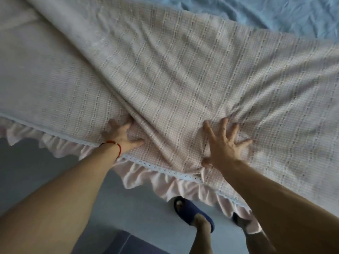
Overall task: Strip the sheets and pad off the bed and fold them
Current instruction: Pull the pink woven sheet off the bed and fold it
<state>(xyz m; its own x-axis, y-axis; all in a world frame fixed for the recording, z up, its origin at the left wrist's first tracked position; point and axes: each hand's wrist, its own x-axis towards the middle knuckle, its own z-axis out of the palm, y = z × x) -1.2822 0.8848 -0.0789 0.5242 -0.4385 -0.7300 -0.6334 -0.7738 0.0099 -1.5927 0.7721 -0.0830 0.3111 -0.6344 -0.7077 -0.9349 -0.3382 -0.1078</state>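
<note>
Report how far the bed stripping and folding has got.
Done: the pink sheet is off, one part doubled over. In hand: left hand and right hand press flat beside the ridge. Left: finish folding; blue sheet still lies spread beyond.

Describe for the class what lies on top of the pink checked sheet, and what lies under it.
On the pink checked sheet both hands rest spread: left hand, right hand. Beyond its far edge a blue sheet shows and seems to run beneath; whatever else is underneath is covered.

Pink-checked sheet, blue sheet
</note>
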